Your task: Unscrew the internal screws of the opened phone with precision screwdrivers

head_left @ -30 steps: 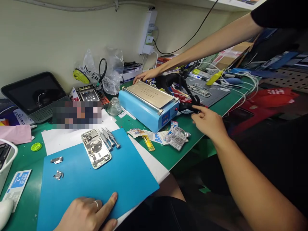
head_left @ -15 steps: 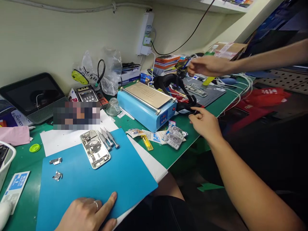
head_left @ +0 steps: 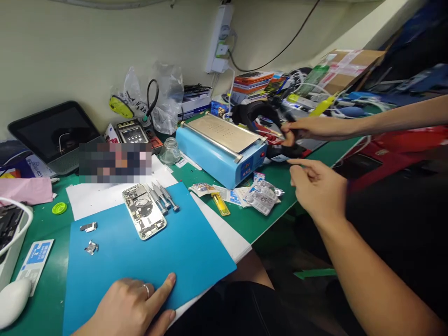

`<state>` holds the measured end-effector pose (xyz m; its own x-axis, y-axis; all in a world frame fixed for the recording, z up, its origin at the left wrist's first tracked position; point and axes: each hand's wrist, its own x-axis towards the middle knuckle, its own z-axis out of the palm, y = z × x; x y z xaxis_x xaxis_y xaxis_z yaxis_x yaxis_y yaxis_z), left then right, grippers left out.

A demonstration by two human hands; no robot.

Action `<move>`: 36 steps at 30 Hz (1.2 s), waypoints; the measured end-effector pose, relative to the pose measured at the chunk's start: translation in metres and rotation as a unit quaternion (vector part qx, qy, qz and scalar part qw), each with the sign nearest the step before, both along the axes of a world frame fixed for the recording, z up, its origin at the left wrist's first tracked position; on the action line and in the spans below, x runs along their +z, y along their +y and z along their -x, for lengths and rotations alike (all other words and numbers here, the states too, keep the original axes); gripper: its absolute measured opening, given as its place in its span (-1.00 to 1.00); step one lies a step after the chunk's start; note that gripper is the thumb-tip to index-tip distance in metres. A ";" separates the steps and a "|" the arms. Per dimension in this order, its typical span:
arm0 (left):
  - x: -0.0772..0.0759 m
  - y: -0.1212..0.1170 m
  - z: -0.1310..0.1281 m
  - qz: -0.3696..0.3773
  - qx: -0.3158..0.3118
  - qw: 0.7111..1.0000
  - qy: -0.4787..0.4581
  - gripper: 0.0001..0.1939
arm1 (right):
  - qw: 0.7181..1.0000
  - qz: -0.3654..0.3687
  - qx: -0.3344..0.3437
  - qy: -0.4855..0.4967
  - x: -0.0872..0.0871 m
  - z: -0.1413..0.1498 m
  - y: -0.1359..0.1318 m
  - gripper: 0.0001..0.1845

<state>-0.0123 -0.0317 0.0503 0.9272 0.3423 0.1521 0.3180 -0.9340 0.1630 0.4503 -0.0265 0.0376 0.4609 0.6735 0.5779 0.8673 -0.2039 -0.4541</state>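
Note:
My left hand (head_left: 129, 303) rests on the near edge of the blue mat (head_left: 206, 254), index finger and thumb apart, holding nothing. Further up the mat lies an opened phone housing (head_left: 144, 212) with its inner parts showing; several grey screwdrivers (head_left: 164, 198) lie along its right side. Two small metal parts, one a bracket-like piece (head_left: 91, 247), sit at the mat's left. My right hand (head_left: 320, 189) is in the air past the bench edge, index finger stretched toward a black strapped device (head_left: 259, 112), other fingers curled around nothing visible. Another person's hand (head_left: 297, 130) is at that device's strap.
A blue heating plate machine (head_left: 213, 156) stands mid-bench, with foil packets (head_left: 262, 196) and a yellow tube (head_left: 220, 204) before it. A glass jar (head_left: 170, 151), a dark-screened device (head_left: 59, 135) and a white mouse (head_left: 14, 302) are leftward. A cardboard box (head_left: 350, 70) is at the far right.
The other person's hand has come down to the black device's strap. My right hand has curled its fingers more, index still pointing. My left hand stays on the mat; the view has shifted slightly.

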 end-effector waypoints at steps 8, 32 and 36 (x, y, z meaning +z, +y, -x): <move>-0.003 -0.006 0.004 0.043 0.008 0.999 0.024 -0.55 | 0.941 0.136 0.305 -0.060 0.022 0.127 -0.009 -0.75; -0.001 -0.009 0.000 0.077 0.003 0.994 0.072 -0.51 | 0.863 0.339 0.340 -0.158 0.025 0.214 0.048 -0.88; -0.002 -0.009 0.000 0.077 0.003 0.994 0.073 -0.51 | 0.873 0.313 0.338 -0.160 0.020 0.214 0.046 -0.83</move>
